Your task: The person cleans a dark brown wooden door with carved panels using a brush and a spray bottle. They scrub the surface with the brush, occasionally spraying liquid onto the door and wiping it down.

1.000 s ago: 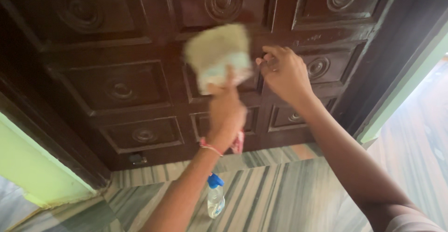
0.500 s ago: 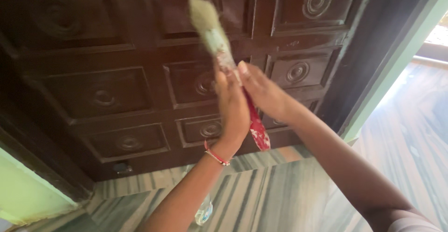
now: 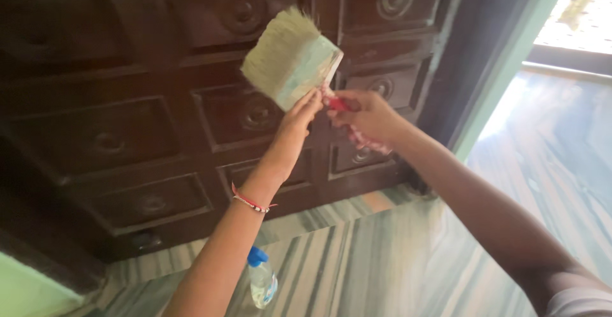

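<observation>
Head view: right hand (image 3: 366,116) is clenched round the red handle of a wide paintbrush (image 3: 290,58), raised before the carved dark door (image 3: 127,132). Left hand (image 3: 299,116) touches its metal band with fingertips, steadying it. Behind the left forearm, a small bottle (image 3: 262,283) stands on the striped floor (image 3: 395,259).

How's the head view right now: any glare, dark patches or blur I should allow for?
Head view: daylight blows out the upper right corner; the dark carved wooden door sits in shadow, its left panels soft; the wide pale-bristled paintbrush and both hands, left and right, look fairly sharp.
</observation>
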